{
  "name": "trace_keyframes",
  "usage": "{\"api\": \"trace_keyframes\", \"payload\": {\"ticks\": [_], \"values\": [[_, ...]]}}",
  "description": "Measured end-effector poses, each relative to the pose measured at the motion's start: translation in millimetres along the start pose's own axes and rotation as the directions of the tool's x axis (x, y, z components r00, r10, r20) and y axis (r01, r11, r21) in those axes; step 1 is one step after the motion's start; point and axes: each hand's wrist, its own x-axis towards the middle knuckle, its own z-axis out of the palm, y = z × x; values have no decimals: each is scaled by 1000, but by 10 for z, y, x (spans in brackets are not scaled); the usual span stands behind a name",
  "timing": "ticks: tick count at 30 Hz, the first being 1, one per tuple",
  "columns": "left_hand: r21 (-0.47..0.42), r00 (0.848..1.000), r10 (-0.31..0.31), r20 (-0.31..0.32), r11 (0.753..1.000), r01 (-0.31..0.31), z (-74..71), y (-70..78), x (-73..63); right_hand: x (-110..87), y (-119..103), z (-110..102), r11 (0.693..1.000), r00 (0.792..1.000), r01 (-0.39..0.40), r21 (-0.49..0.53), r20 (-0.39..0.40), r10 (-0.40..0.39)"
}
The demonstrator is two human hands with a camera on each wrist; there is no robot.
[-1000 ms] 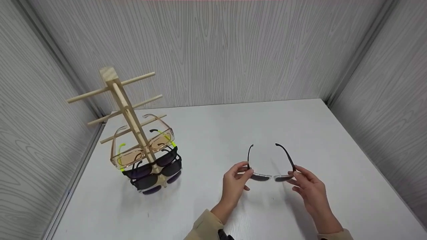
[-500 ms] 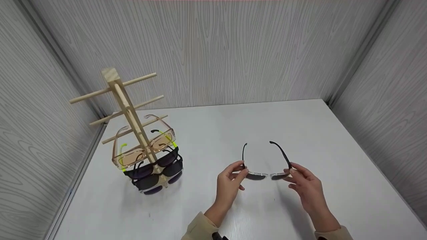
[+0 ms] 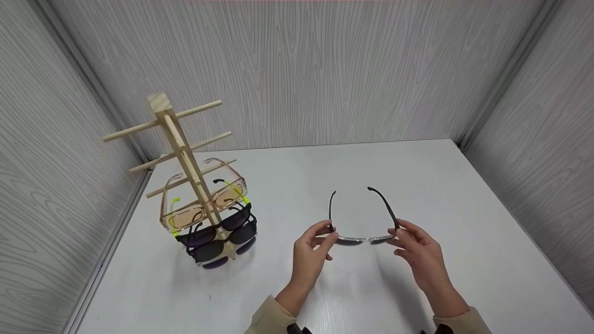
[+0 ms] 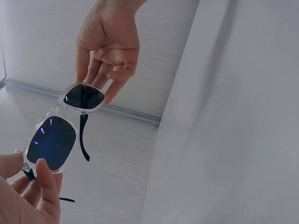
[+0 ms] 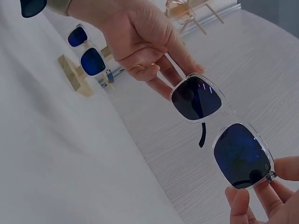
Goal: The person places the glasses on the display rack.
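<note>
A pair of sunglasses (image 3: 349,241) with a clear front frame, dark lenses and black temples is held up over the white table, temples unfolded and pointing away from the person. My left hand (image 3: 310,254) pinches its left end near the hinge between thumb and fingers. At the opposite end my right hand (image 3: 426,260) grips the other hinge corner the same way. From the left wrist, the dark lenses (image 4: 52,142) face the camera, with blue-violet reflections. The right wrist view shows both hands at the outer corners of the clear frame (image 5: 229,116).
On the left stands a wooden display rack (image 3: 190,167) with crossbars. Its lower bars carry several glasses, among them a peach-tinted pair (image 3: 185,217) and black sunglasses (image 3: 207,252). Its upper bars are bare. Grey wood-grain panels (image 3: 297,74) enclose the white table (image 3: 287,181).
Both hands have carried the sunglasses leftward and slightly farther away, and the lenses now look narrower from above. The rack appears shifted a little right in the view.
</note>
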Motion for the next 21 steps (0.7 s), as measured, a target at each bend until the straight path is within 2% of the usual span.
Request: {"api": "trace_keyframes", "payload": {"ticks": [7, 14, 21], "values": [[36, 999, 29, -17, 999, -28, -84, 86, -1, 15, -44, 103, 1000, 999, 21, 2, 32, -21], [81, 995, 96, -33, 992, -93, -151, 209, -5, 29, -110, 208, 998, 996, 55, 8, 65, -56], [87, 989, 139, -43, 987, -135, -217, 321, -7, 39, -195, 297, 996, 991, 86, 10, 100, -86]]}}
